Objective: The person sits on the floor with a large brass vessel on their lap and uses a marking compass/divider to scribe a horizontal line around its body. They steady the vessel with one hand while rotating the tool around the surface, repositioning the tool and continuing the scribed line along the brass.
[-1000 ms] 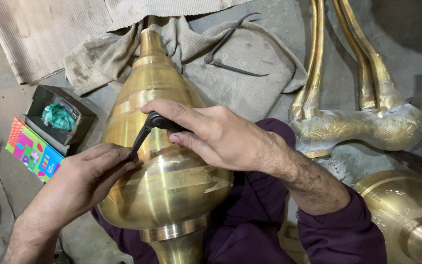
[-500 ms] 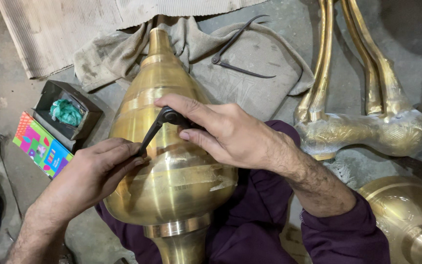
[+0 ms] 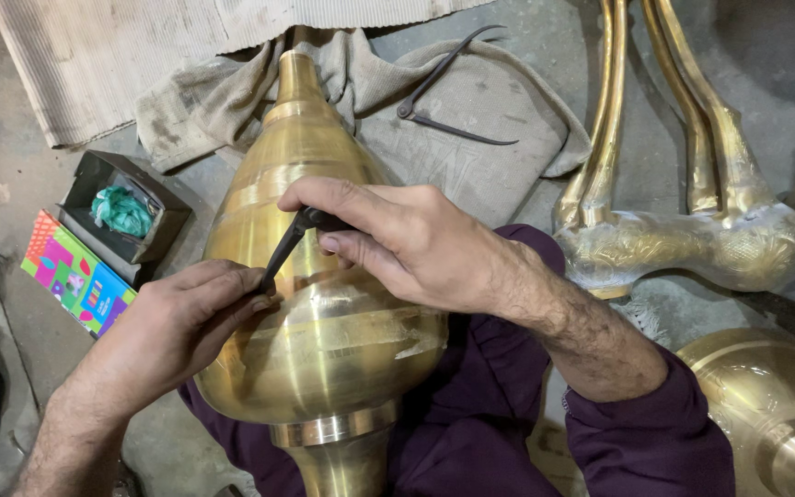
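Surface: grey concrete floor (image 3: 526,37), cloth (image 3: 471,101), ribbed mat (image 3: 140,55) | Hands: left hand (image 3: 177,331) and right hand (image 3: 397,239) both grip dark tool (image 3: 287,247) against brass finial (image 3: 324,340)

Brushed, glossy brass vessel (image 3: 324,322), centre; dark matt metal tool (image 3: 289,247) upon it; rough grey cloth (image 3: 471,101), top; ribbed woven mat (image 3: 140,55), upper left; polished brass casting (image 3: 692,239), right.

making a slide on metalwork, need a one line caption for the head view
Both hands, left hand and right hand, grip a thin dark metal tool against a large onion-shaped polished brass finial.
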Motion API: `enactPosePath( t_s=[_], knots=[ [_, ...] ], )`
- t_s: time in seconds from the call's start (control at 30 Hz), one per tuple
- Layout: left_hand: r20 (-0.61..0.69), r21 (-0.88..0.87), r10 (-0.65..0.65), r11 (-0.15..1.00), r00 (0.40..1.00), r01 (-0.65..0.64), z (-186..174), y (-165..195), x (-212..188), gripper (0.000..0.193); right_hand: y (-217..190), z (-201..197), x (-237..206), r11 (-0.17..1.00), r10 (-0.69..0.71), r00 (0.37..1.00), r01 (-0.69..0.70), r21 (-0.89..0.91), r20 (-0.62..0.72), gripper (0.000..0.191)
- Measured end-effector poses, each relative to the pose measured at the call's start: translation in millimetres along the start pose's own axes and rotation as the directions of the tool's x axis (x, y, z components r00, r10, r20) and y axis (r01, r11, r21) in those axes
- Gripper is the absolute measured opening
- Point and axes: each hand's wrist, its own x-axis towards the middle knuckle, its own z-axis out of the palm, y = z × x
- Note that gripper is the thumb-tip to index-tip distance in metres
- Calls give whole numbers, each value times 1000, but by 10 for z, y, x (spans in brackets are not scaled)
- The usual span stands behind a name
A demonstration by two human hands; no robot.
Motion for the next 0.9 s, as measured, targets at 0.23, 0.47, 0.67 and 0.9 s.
enactPosePath(
  t_s=[0.23, 0.47, 0.67, 0.9],
  knots=[
    [17, 4, 3, 1000, 1000, -3, -5, -14, -1, 30, 16, 3, -34, 1000, -4, 1000, 4, 22, -3, 51],
    [7, 0, 74, 997, 997, -74, -27, -38, -9, 28, -32, -7, -19, 1000, -4, 1000, 4, 17, 7, 54],
    [2, -10, 71, 997, 997, -71, -23, -36, -22, 29, -50, -16, -19, 999, -6, 1000, 5, 33, 13, 56],
    [6, 3, 78, 997, 997, -78, -31, -46, -22, 29, -47, -11, -5, 1000, -32, 999, 32, -1, 7, 56]
  ],
)
